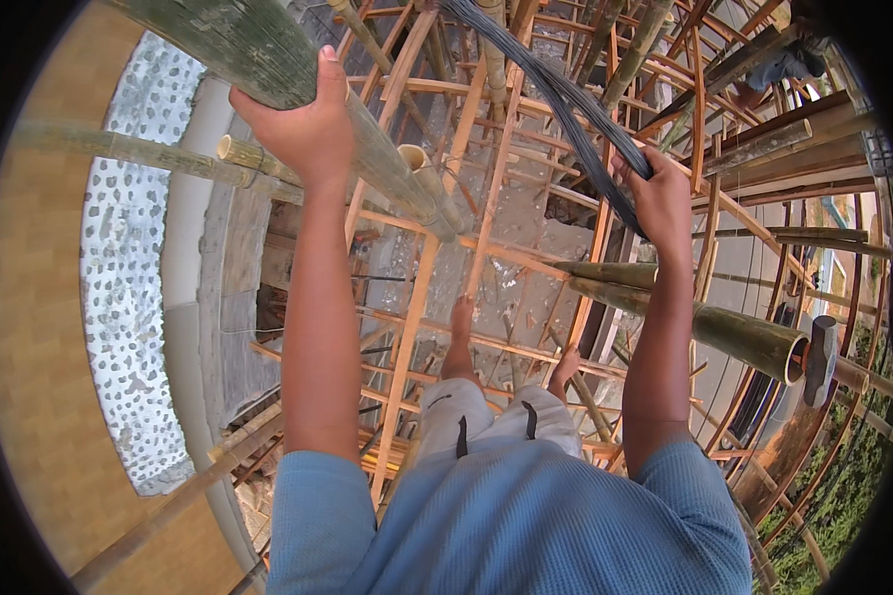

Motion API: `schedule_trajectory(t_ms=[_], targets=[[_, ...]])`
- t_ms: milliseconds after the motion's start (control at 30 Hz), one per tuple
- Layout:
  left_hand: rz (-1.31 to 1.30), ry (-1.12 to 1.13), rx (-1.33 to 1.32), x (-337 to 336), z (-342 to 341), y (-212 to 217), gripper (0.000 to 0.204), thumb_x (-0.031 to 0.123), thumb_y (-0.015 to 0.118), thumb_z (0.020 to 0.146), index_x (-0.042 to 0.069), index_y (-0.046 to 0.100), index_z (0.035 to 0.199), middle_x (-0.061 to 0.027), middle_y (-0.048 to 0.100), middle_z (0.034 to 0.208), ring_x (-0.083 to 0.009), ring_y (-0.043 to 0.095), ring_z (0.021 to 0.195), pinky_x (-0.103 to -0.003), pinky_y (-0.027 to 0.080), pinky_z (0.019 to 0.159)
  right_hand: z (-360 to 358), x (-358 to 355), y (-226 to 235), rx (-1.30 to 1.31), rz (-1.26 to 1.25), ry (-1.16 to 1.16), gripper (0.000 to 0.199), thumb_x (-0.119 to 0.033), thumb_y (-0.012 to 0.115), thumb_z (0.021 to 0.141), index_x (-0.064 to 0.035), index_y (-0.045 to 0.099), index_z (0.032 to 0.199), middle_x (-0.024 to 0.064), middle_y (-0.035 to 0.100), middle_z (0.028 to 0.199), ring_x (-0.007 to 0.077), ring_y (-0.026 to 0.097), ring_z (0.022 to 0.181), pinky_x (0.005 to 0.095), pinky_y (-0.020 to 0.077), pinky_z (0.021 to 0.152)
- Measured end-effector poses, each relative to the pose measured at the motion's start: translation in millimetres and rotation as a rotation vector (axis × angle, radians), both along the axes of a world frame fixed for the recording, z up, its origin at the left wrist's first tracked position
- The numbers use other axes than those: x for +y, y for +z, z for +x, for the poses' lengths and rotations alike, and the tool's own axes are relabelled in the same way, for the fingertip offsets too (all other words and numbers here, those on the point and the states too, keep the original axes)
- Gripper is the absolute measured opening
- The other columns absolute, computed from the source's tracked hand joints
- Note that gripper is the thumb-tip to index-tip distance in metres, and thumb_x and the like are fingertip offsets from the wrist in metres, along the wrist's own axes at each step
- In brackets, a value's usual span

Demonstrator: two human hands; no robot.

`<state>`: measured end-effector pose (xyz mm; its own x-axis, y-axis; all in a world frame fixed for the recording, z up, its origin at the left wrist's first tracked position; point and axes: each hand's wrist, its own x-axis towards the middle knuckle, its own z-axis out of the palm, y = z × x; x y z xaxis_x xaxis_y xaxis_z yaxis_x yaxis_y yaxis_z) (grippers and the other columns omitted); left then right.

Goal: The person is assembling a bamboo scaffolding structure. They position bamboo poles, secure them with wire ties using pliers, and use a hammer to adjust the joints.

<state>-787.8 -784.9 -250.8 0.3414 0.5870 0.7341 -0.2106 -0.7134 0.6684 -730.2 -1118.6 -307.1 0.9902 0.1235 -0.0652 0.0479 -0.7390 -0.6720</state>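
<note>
My left hand (306,129) is raised at the upper left and wraps round a thick green bamboo pole (258,55). Its thumb lies along the near side, and the other fingers are mostly hidden behind the pole. At the upper right my right hand (657,193) is closed on a bundle of long black strips (566,99). The bundle runs up and left out of view, and a loop of it hangs beside my fingers. Both arms reach forward, with the hands well apart.
Bare feet rest on a lattice of wooden strips (417,347) and bamboo, high above the ground. A hammer (821,362) is beside a cut bamboo end (764,345) at right. A wall with a speckled white band (134,268) stands left. Part of another person (789,64) shows far right.
</note>
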Motion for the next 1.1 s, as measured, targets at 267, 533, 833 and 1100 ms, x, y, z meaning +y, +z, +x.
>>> schedule_trajectory(t_ms=[267, 533, 833, 1100], targets=[[0.008, 0.027, 0.001, 6.6, 1.2, -4.1, 0.07, 0.031, 0.08, 0.08, -0.006, 0.04, 0.125, -0.0163, 0.056, 0.112, -0.0248, 0.058, 0.102, -0.038, 0.046, 0.091, -133.8, -108.6, -11.0, 0.092, 0.592, -0.408, 0.025, -0.027, 0.068, 0.094, -0.0025, 0.062, 0.098, -0.0058, 0.046, 0.065, 0.0032, 0.039, 0.052, 0.0219, 0.0293, 0.046], [-0.037, 0.026, 0.026, 2.5, 2.4, 5.5, 0.071, 0.03, 0.082, 0.077, -0.006, 0.042, 0.124, -0.0179, 0.058, 0.112, -0.0266, 0.06, 0.101, -0.038, 0.048, 0.088, -184.4, -147.8, 37.9, 0.013, 0.546, -0.327, 0.022, -0.024, 0.068, 0.093, -0.0046, 0.059, 0.09, -0.006, 0.046, 0.064, 0.0021, 0.038, 0.053, 0.0208, 0.0273, 0.047], [-0.011, -0.038, -0.018, 10.7, 4.5, -0.2, 0.074, 0.032, 0.081, 0.077, -0.007, 0.041, 0.125, -0.0193, 0.057, 0.115, -0.0303, 0.058, 0.106, -0.041, 0.046, 0.092, -256.2, -140.8, 31.7, 0.056, 0.396, -0.305, 0.028, -0.027, 0.072, 0.091, -0.004, 0.058, 0.084, -0.0043, 0.047, 0.063, 0.0051, 0.043, 0.054, 0.0225, 0.0323, 0.048], [0.042, -0.015, -0.006, 12.2, 0.7, -7.4, 0.077, 0.036, 0.081, 0.076, -0.006, 0.041, 0.126, -0.0206, 0.06, 0.112, -0.0334, 0.062, 0.102, -0.042, 0.049, 0.088, -275.8, -144.9, 38.2, 0.032, 0.426, -0.379, 0.025, -0.024, 0.07, 0.092, -0.0046, 0.057, 0.084, -0.0048, 0.047, 0.062, 0.0041, 0.043, 0.052, 0.0206, 0.0317, 0.046]])
